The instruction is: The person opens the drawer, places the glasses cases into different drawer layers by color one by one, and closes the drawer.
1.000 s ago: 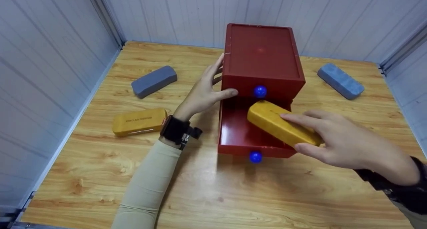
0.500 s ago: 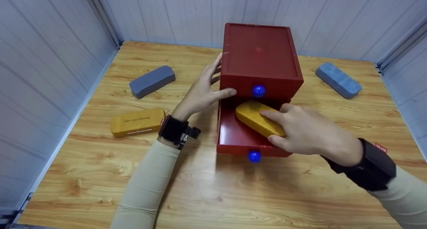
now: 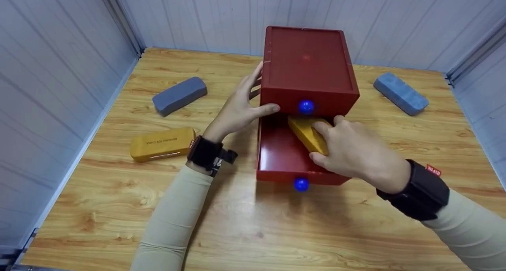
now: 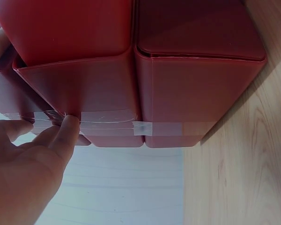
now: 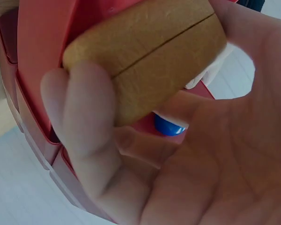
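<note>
A red drawer cabinet (image 3: 310, 59) with blue ball knobs stands on the table, its lower drawer (image 3: 280, 154) pulled out. My left hand (image 3: 242, 107) rests against the cabinet's left side, thumb on the upper front; in the left wrist view the fingers (image 4: 68, 133) lie along the taped side wall. Over the drawer, my right hand (image 3: 348, 146) grips a yellow glasses case (image 3: 308, 134) between thumb and fingers. The case is tilted, its far end inside the drawer under the upper unit. A dark seam runs along the case (image 5: 154, 51) in the right wrist view.
Left of the cabinet lie a second yellow glasses case (image 3: 163, 144) with small printing and a grey-blue case (image 3: 180, 96). A light blue case (image 3: 401, 94) lies at the right. Pale panel walls (image 3: 189, 18) enclose the wooden table (image 3: 237, 231) at the back and sides.
My right hand has moved left and inward with the yellow glasses case, which has gone deeper into the drawer and turned to point more away from me. My left hand stays in place.
</note>
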Available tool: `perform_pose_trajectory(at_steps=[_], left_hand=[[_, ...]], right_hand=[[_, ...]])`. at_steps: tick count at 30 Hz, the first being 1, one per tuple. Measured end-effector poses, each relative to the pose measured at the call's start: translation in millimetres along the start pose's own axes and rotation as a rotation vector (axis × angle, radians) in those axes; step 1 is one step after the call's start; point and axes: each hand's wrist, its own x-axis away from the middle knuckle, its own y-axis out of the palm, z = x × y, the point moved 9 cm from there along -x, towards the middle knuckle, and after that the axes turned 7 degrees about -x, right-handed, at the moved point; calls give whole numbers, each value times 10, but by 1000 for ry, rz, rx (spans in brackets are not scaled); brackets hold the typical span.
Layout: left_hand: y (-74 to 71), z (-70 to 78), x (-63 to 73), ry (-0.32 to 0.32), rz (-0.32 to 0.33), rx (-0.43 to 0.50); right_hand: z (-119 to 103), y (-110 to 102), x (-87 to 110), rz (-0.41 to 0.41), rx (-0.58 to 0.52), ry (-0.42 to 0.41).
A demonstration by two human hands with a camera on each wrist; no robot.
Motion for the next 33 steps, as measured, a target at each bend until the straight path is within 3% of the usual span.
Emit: perform_pose_trajectory(at_steps=[17,33], left_hand=[[3,-8,-2,5,2,5],[-1,-8,-5,5,3,-13]], right_hand=[[-2,65,7,75,70,30],[-6,151,-6,66,90,50]])
